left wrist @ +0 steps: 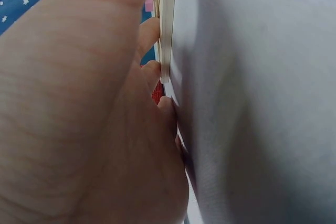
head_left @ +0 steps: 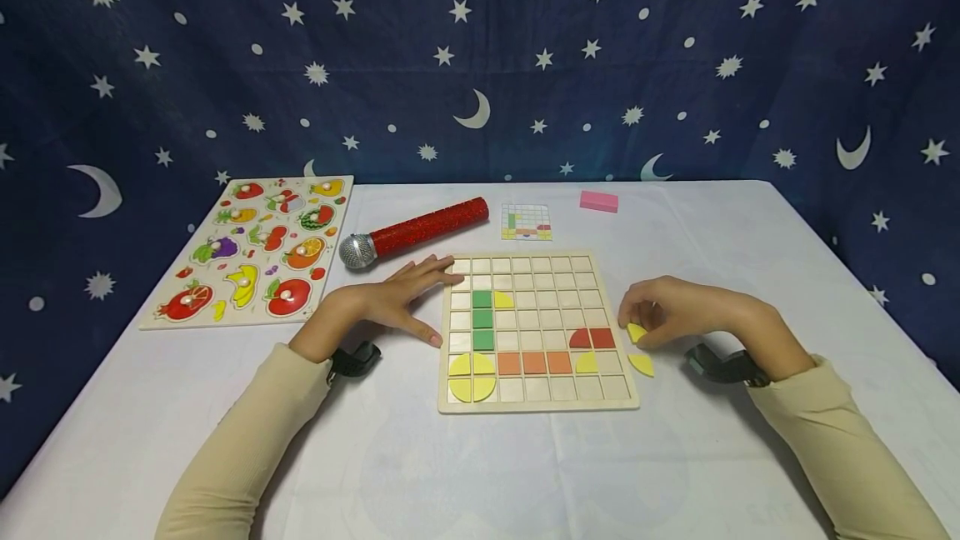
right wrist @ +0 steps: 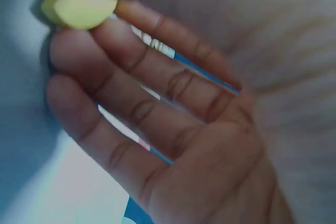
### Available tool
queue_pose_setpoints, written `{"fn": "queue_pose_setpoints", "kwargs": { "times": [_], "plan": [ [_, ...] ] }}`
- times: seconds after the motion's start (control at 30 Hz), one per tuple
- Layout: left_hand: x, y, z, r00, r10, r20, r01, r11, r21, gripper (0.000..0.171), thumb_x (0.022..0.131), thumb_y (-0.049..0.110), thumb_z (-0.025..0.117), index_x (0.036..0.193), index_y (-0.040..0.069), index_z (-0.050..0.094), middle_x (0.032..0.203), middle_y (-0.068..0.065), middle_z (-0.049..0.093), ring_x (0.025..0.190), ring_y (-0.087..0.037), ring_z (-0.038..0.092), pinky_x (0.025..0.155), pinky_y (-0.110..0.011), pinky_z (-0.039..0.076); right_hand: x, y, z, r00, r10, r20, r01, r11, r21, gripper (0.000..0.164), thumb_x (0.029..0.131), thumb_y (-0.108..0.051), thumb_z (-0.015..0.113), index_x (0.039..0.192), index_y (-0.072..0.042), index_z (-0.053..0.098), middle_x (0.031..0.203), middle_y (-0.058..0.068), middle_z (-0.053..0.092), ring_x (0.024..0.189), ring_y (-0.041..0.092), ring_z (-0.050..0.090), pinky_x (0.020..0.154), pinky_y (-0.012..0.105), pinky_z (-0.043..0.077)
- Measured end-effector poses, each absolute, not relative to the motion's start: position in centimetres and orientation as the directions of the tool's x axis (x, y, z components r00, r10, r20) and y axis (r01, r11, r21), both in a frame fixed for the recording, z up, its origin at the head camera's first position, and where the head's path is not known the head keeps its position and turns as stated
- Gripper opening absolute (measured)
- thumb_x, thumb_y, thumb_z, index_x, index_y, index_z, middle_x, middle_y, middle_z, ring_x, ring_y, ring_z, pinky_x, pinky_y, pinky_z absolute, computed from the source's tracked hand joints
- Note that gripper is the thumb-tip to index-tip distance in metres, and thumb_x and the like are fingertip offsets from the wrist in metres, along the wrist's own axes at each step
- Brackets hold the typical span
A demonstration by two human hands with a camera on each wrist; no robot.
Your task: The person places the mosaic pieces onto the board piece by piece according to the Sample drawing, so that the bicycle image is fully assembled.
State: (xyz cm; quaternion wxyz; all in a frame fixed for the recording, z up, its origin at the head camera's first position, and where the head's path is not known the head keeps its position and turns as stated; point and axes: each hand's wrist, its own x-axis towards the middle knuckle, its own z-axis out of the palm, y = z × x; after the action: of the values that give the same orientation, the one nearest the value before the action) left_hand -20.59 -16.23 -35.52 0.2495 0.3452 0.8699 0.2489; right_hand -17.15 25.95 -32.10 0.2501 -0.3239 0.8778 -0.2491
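A wooden grid board (head_left: 525,407) lies in the middle of the white table. Spread out, the fingers of my left hand (head_left: 393,300) rest along the board's left edge. Beyond its right edge, my right hand (head_left: 682,307) pinches a yellow quarter-circle tile (head_left: 637,332) between thumb and fingers; the right wrist view shows this tile (right wrist: 86,8) at the fingertips. A second quarter-circle tile (head_left: 641,365) lies on the table just below. On the board sit green squares (head_left: 483,318), orange squares (head_left: 534,363), red tiles (head_left: 602,338) and several yellow quarters, some forming a circle (head_left: 472,378).
Behind the board lie a small pattern card (head_left: 527,222), a pink block (head_left: 598,202) and a red glittery microphone (head_left: 427,227). A fruit puzzle board (head_left: 255,252) is at the far left. A dark starry cloth (head_left: 480,65) hangs behind the table.
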Motion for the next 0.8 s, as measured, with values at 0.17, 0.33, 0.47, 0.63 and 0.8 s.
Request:
{"fn": "queue_pose_setpoints", "kwargs": {
  "times": [0.17,0.33,0.47,0.63,0.8],
  "plan": [
    [-20.6,-16.3,-35.6,-0.639,0.726,-0.256,0.480,0.635,0.605,0.094,0.076,0.040,0.081,0.152,0.019,0.030,0.164,-0.008,0.002,0.150,-0.032,-0.007,0.120,-0.051,-0.006,-16.8,25.6,-31.8,-0.657,-0.704,-0.271,-0.451,0.654,-0.608,0.025,0.077,-0.010,0.082,0.097,-0.010,0.067,0.081,-0.003,0.057,0.073,0.013,0.053,0.063,0.022,0.047],
    [-20.7,-16.3,-35.7,-0.638,0.728,-0.252,0.483,0.633,0.605,0.093,0.077,0.040,0.081,0.152,0.019,0.031,0.164,-0.009,0.002,0.150,-0.032,-0.006,0.120,-0.051,-0.005,-16.4,24.7,-31.5,-0.626,-0.732,-0.270,-0.467,0.629,-0.621,0.025,0.078,-0.011,0.081,0.098,-0.011,0.068,0.081,-0.004,0.057,0.073,0.013,0.053,0.064,0.023,0.047],
    [-20.7,-16.4,-35.6,-0.633,0.733,-0.247,0.488,0.626,0.608,0.093,0.077,0.040,0.081,0.152,0.018,0.030,0.164,-0.009,0.003,0.150,-0.033,-0.006,0.120,-0.051,-0.005,-16.1,24.1,-31.6,-0.603,-0.755,-0.259,-0.487,0.605,-0.631,0.024,0.078,-0.009,0.080,0.098,-0.012,0.068,0.081,-0.005,0.057,0.073,0.012,0.054,0.066,0.024,0.048],
    [-20.7,-16.4,-35.6,-0.630,0.736,-0.246,0.490,0.623,0.609,0.094,0.077,0.039,0.081,0.152,0.018,0.030,0.164,-0.009,0.003,0.150,-0.033,-0.006,0.120,-0.051,-0.005,-15.8,23.5,-31.9,-0.548,-0.807,-0.219,-0.530,0.538,-0.655,0.023,0.079,-0.008,0.079,0.097,-0.012,0.067,0.084,-0.006,0.059,0.072,0.013,0.056,0.066,0.024,0.050],
    [-20.7,-16.3,-35.6,-0.628,0.739,-0.245,0.492,0.621,0.610,0.093,0.077,0.039,0.081,0.152,0.018,0.030,0.164,-0.010,0.003,0.150,-0.033,-0.006,0.120,-0.052,-0.005,-15.4,22.9,-31.9,-0.534,-0.813,-0.233,-0.535,0.538,-0.651,0.020,0.080,-0.011,0.079,0.096,-0.014,0.067,0.078,-0.007,0.056,0.070,0.010,0.053,0.063,0.023,0.048]
  ]
}}
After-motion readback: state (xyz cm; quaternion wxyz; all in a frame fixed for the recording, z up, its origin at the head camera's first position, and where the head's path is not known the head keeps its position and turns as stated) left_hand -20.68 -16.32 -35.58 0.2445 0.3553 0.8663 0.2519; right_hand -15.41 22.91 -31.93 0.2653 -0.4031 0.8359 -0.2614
